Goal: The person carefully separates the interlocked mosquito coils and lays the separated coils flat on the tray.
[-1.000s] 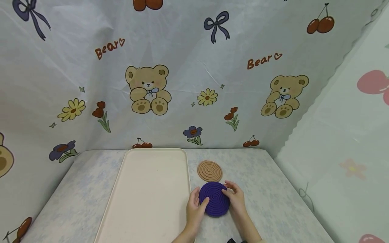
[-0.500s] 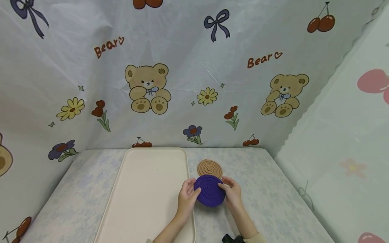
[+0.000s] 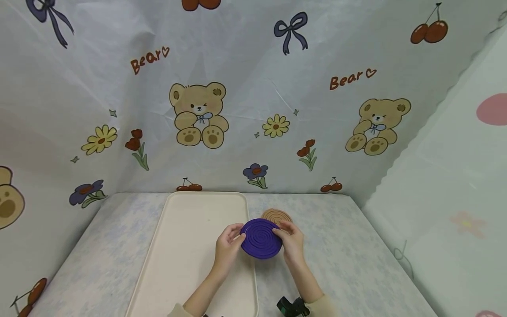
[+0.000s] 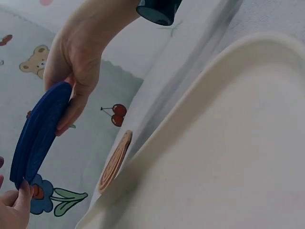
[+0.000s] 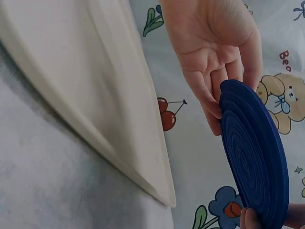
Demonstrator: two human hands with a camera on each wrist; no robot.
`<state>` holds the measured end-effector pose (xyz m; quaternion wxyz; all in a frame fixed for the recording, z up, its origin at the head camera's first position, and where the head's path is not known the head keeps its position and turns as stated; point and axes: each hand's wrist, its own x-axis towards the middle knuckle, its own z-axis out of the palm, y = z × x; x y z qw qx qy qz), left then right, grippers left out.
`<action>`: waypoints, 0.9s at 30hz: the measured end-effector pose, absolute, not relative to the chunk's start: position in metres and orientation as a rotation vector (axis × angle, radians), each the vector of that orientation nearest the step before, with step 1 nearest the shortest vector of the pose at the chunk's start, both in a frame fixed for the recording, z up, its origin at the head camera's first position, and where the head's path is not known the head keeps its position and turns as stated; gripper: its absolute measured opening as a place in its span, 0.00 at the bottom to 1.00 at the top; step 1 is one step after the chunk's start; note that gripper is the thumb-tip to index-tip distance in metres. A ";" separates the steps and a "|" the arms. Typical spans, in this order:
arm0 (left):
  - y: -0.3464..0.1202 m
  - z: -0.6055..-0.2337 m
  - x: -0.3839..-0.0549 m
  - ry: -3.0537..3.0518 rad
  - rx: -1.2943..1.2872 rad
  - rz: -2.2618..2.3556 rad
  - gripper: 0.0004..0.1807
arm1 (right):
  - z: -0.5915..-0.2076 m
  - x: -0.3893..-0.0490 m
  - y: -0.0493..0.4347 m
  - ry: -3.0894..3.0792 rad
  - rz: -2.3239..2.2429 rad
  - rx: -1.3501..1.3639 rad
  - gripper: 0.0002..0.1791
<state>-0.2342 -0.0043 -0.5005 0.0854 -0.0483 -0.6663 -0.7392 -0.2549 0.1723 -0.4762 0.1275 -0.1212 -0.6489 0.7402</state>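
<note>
Purple-blue spiral disc (image 3: 261,238) is held up at the right edge of the cream tray (image 3: 198,264), tilted and clear of its surface. The left hand (image 3: 228,250), on the tray side, pinches the disc's near rim between thumb and fingers. The right hand (image 3: 292,242), farther right of the tray, pinches the opposite rim the same way. A tan spiral disc (image 3: 275,214) lies flat on the mottled table (image 3: 328,251), just right of the tray toward its far end, partly hidden in the head view. Beyond that end hangs a bear-printed cloth (image 3: 237,61). Right of the tray's near part, a dark device (image 3: 292,307) sits at the right wrist.
</note>
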 end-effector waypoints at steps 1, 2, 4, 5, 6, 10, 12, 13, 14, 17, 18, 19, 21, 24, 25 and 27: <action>-0.008 -0.500 -0.235 -1.982 -0.142 -2.205 0.17 | -0.474 -0.256 0.169 -1.877 2.168 -0.342 0.17; -0.012 -0.499 -0.237 -1.975 -0.135 -2.212 0.17 | -0.472 -0.258 0.165 -1.865 2.185 -0.331 0.17; -0.020 -0.496 -0.239 -1.959 -0.115 -2.229 0.18 | -0.469 -0.261 0.157 -1.852 2.210 -0.312 0.18; -0.024 -0.494 -0.240 -1.955 -0.095 -2.237 0.18 | -0.467 -0.263 0.153 -1.847 2.219 -0.306 0.18; -0.028 -0.492 -0.242 -1.948 -0.085 -2.241 0.18 | -0.465 -0.264 0.149 -1.841 2.230 -0.302 0.18; -0.045 -0.484 -0.247 -1.933 -0.023 -2.245 0.18 | -0.461 -0.270 0.133 -1.835 2.261 -0.264 0.18; -0.053 -0.481 -0.248 -1.937 0.015 -2.241 0.17 | -0.459 -0.272 0.125 -1.829 2.282 -0.246 0.18; -0.057 -0.479 -0.249 -1.947 0.039 -2.232 0.17 | -0.459 -0.274 0.122 -1.829 2.287 -0.242 0.18; -0.060 -0.478 -0.250 -1.958 0.064 -2.221 0.17 | -0.459 -0.275 0.119 -1.834 2.288 -0.242 0.18; -0.069 -0.473 -0.250 -2.003 0.136 -2.178 0.17 | -0.457 -0.278 0.110 -1.844 2.290 -0.253 0.20; -0.071 -0.471 -0.250 -2.019 0.158 -2.160 0.17 | -0.456 -0.279 0.107 -1.852 2.290 -0.255 0.20; -0.074 -0.468 -0.250 -2.031 0.177 -2.146 0.17 | -0.455 -0.280 0.104 -1.859 2.291 -0.251 0.21; -0.078 -0.464 -0.249 -2.065 0.217 -2.110 0.17 | -0.452 -0.282 0.099 -1.861 2.301 -0.245 0.22; -0.085 -0.458 -0.248 -2.105 0.262 -2.072 0.17 | -0.448 -0.284 0.091 -1.853 2.319 -0.221 0.22; -0.087 -0.456 -0.247 -2.115 0.276 -2.063 0.17 | -0.447 -0.284 0.088 -1.847 2.322 -0.217 0.22; -0.092 -0.452 -0.246 -2.123 0.298 -2.067 0.17 | -0.445 -0.286 0.083 -1.839 2.332 -0.216 0.22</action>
